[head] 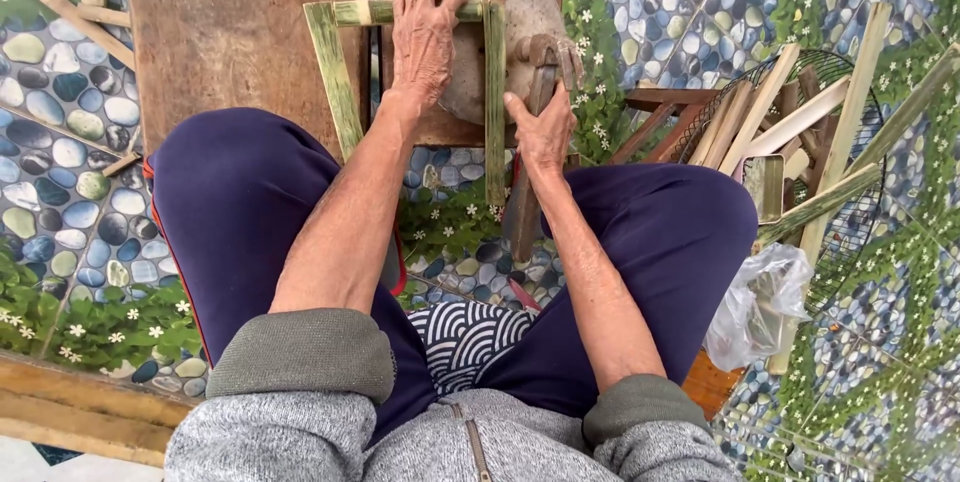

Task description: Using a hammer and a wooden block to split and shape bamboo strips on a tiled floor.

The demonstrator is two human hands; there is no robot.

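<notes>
My left hand [423,37] presses down on the top bar of a green bamboo strip frame [334,77], holding it against a round wooden block [520,12]. The frame has two long side strips, one at the left and one [494,102] running down between my hands. My right hand [543,132] grips the wooden handle of a hammer [545,57], whose rusty head rests on the block beside the right strip. I sit with my knees apart in dark blue trousers.
A brown wooden board [230,37] lies at the upper left, another under the block. A wire basket [800,132] of bamboo slats and sticks stands at the right, with a clear plastic bag [760,307] beside my right knee. The floor has a pebble-and-leaf pattern.
</notes>
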